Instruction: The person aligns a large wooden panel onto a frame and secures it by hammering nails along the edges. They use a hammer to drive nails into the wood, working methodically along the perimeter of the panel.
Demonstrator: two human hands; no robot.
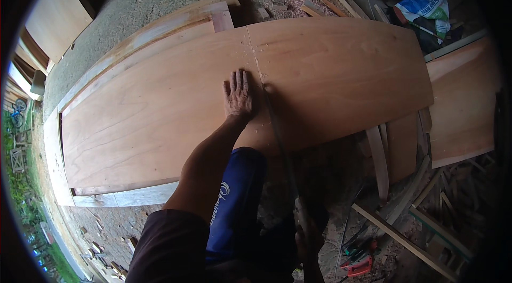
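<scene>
A large reddish-brown plywood panel [149, 107] lies across the view, with a thin cut line running over it from the far edge. My left hand [238, 96] rests flat on the panel just left of that line, fingers stretched out. A handsaw [280, 142] stands in the line, its narrow dark blade reaching back past the panel's near edge. Down in the shadow, my right hand [309, 240] is wrapped round the saw's handle; its fingers show only dimly. Sawdust is scattered along the cut. My blue-clad knee [242, 171] is at the near edge, left of the blade.
A pale wooden frame [114, 199] lies under the panel's left part. Wood offcuts [314, 0] lie beyond it. At the lower right are loose battens [400, 240] and a red power tool [358, 267]. A blue-and-white sack [424, 8] sits at the far right.
</scene>
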